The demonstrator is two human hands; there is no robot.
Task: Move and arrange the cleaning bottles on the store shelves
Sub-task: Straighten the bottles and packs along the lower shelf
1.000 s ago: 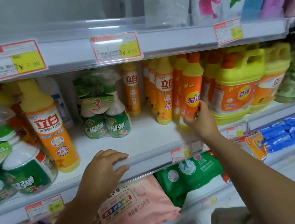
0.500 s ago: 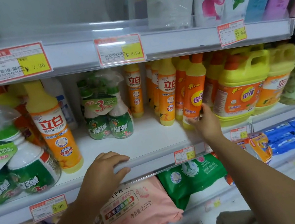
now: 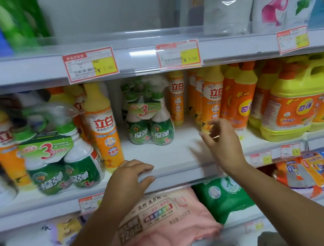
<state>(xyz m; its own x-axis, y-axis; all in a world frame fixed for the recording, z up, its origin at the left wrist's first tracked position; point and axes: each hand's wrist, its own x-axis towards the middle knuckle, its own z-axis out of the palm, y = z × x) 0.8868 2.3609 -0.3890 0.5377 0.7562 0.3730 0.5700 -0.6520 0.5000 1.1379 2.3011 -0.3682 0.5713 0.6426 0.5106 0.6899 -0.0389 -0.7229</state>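
Shelf edge (image 3: 180, 172) gripped by left hand (image 3: 126, 181) | right hand (image 3: 225, 145) empty, fingers spread | orange bottles (image 3: 213, 98) just behind

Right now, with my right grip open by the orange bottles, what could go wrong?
The right grip is open and blurred close to the tightly packed orange bottles; a quick sweep could topple one. The left grip holds the shelf edge beside a tall bottle near the front; a nudge might tip it off.
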